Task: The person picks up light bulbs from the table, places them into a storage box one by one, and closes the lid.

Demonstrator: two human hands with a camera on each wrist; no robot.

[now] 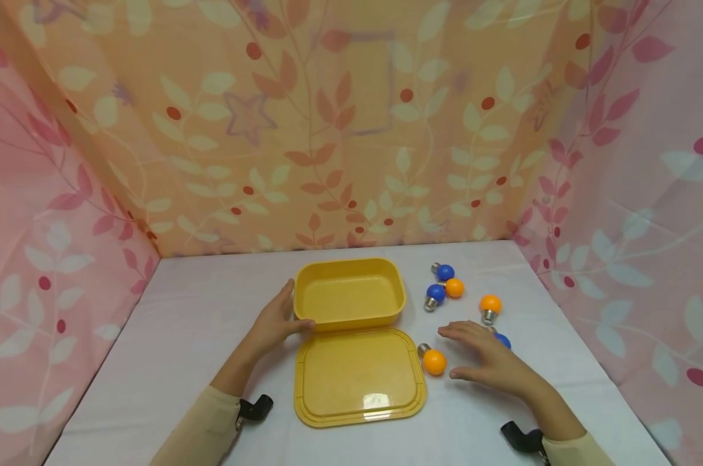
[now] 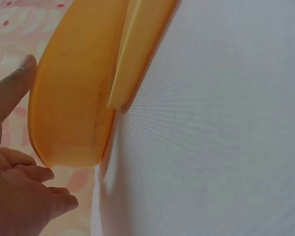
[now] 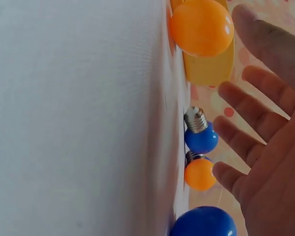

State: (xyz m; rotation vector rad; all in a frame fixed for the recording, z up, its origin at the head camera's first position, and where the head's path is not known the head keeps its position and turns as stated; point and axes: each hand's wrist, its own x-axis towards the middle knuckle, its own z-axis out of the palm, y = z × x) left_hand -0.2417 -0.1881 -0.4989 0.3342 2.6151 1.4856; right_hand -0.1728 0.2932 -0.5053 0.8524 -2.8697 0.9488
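A yellow plastic box (image 1: pixel 351 317) stands in the middle of the table, its inside bare. Its flat yellow lid (image 1: pixel 360 378) lies in front, right against the box. My left hand (image 1: pixel 278 318) is at the box's left end, thumb at the front corner and fingers along the side. In the left wrist view those fingers are fairly straight beside the wall. My right hand (image 1: pixel 488 356) hovers over the table with spread fingers and holds nothing. Closest to its thumb is an orange light bulb (image 1: pixel 434 362) by the lid's right edge. A blue bulb (image 1: pixel 502 340) is partly hidden behind that hand.
Right of the box lie two blue bulbs (image 1: pixel 435 294) and an orange bulb (image 1: pixel 454 288) close together. Another orange bulb (image 1: pixel 490 304) lies farther right, metal base toward me. Patterned cloth walls (image 1: pixel 328 162) enclose the white table (image 1: pixel 212 291) at the back and sides.
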